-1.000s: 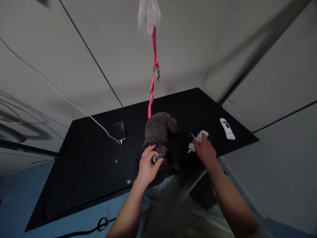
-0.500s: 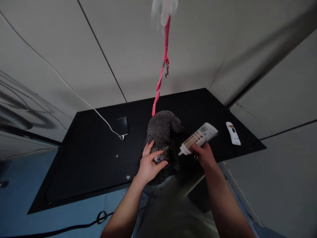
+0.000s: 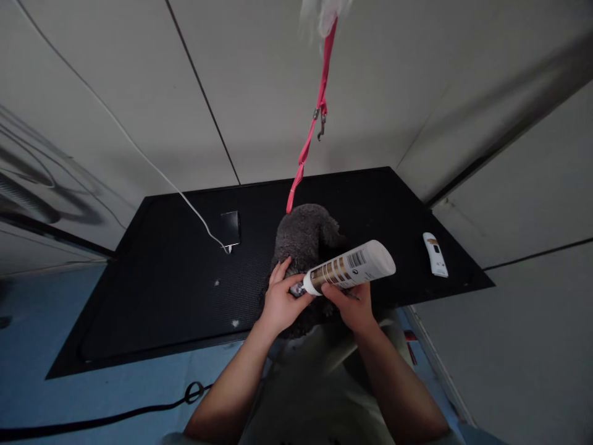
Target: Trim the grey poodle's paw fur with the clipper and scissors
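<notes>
A small dark grey curly-haired dog (image 3: 303, 238) stands on a black table (image 3: 176, 290), tied by a pink leash (image 3: 309, 139) that runs up out of view. My left hand (image 3: 280, 300) is closed on a part of the dog at its near end, pinching fur between thumb and fingers. My right hand (image 3: 352, 304) grips a white bottle with a brown label (image 3: 349, 267), held sideways. The bottle's nozzle points left and meets the spot under my left thumb.
A white handheld device (image 3: 435, 254) lies near the table's right edge. A dark phone (image 3: 230, 222) with a white cable (image 3: 152, 167) lies left of the dog. Small white tufts (image 3: 235, 322) dot the table. A black cord (image 3: 139, 413) runs over the blue floor.
My right hand has brought the bottle from the right of the dog to my left hand, turning its nozzle leftward. The left hand has kept its hold on the dog.
</notes>
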Motion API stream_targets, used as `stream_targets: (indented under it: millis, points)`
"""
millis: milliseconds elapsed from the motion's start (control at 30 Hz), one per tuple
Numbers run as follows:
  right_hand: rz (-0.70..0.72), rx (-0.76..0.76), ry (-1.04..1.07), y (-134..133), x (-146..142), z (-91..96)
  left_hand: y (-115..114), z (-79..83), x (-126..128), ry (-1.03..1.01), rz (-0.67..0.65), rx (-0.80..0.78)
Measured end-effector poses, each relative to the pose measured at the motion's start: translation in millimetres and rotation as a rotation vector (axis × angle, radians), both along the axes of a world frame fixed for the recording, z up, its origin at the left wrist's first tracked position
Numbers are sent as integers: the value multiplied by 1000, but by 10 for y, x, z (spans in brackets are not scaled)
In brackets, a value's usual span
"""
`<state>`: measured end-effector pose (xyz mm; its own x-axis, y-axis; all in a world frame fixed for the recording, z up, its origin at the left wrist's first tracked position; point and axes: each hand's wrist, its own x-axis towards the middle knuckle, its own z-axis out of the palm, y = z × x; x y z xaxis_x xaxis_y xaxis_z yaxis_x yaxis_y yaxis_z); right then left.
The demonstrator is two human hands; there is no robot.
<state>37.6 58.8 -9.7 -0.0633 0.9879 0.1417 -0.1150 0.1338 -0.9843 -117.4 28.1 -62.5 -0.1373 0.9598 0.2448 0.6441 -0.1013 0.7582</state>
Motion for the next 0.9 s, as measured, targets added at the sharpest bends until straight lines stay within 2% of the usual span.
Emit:
stream_targets:
  millis: [233,433,500,600,733,800,900]
  points:
    - [24,14,-20,14,7,-55,3,11,24,-19,6,-14]
    - [-22,-1,-4,4,14,-87,3,11,39,-21,18,-12]
    - [-53,-52,-15,31,22,-182,4,3,41,-19,17,-6]
    - [-217,-203,-109,162,106,-431,1,-15,40,-19,28,14]
    - [-270,-311,-263,417,424,-769,-14,-39,40,-8,42,49]
    - [-271,-324,-367,473,604,-846,-23,-52,45,2,46,61]
    - [-290,-281,-501,376,701,-796,-37,-73,62,14,54,69]
